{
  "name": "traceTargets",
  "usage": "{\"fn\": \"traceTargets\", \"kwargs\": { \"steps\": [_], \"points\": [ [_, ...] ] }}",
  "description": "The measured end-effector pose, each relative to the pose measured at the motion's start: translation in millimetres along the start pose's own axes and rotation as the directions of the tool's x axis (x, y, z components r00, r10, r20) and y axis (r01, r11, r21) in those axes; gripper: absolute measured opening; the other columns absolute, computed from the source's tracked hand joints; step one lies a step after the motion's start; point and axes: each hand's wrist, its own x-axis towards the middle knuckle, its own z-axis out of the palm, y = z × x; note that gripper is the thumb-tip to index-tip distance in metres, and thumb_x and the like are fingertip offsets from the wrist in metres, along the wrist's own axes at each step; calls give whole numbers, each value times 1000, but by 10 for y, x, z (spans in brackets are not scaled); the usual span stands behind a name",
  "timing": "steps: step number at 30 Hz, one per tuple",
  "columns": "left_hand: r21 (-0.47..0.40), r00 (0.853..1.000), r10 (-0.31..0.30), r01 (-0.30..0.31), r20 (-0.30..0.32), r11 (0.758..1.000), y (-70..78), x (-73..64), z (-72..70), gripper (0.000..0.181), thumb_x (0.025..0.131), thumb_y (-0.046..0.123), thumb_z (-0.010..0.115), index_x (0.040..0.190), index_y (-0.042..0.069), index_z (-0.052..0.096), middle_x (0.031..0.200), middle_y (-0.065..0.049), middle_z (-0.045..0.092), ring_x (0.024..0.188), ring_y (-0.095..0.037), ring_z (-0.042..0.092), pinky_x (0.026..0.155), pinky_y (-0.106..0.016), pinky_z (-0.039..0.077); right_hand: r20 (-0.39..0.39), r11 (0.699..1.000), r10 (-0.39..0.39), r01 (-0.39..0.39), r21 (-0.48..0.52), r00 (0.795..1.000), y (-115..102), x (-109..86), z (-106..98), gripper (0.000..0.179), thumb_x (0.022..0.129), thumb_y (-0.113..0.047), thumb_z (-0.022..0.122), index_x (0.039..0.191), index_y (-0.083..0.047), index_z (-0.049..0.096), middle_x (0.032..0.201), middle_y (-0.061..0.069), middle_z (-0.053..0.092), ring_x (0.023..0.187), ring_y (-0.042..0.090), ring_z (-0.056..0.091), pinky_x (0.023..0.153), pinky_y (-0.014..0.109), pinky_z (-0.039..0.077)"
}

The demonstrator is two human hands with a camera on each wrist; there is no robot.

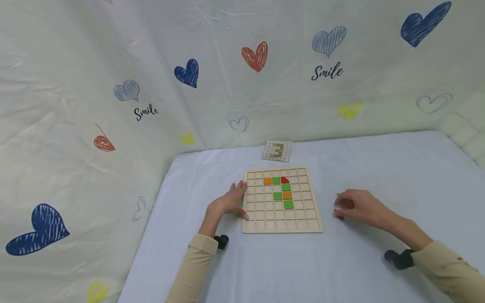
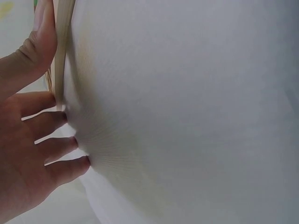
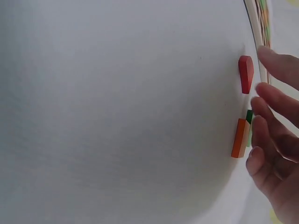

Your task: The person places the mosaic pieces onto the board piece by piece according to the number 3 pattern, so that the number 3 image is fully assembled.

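A square wooden grid board (image 1: 261, 214) lies on the white cloth, with several orange and green square tiles and a red quarter-round tile (image 1: 284, 180) set in its cells. My left hand (image 1: 229, 202) rests along the board's left edge, fingers extended and thumb near the lower corner. To the right of the board, my right hand (image 1: 360, 206) is low over loose pieces, fingers loosely bent. In the right wrist view a red piece (image 3: 245, 74) lies on the cloth near the thumb, while an orange piece (image 3: 238, 138) and a green piece (image 3: 249, 119) are beside the other fingers.
Behind the board lies a small pattern card (image 1: 267, 152) showing a coloured shape on a grid. A white cloth (image 1: 212, 168) covers the table, and a curtain (image 1: 216, 38) printed with hearts hangs at the back and left. Both wrists carry dark cameras (image 1: 399, 259).
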Motion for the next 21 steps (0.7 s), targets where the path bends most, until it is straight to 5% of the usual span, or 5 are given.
{"fn": "traceTargets", "kwargs": {
  "steps": [7,21],
  "points": [
    [-4,1000,7,-7,-3,1000,6,-9,-3,119,79,22,90,166,7,10,174,-11,2,161,-34,-2,129,-54,15,74,998,63,-65,21,995,17,-30,-4,22,79,-22,88,89,-9,74,78,-7,59,73,10,51,60,22,46],
    [-6,1000,6,-6,-3,1000,19,-23,-16,118,79,21,90,166,7,11,174,-11,2,161,-35,-3,129,-54,14,64,998,25,-29,62,998,-45,17,56,15,80,-5,82,90,-11,72,81,-8,64,75,9,53,63,21,49]
  ]
}}
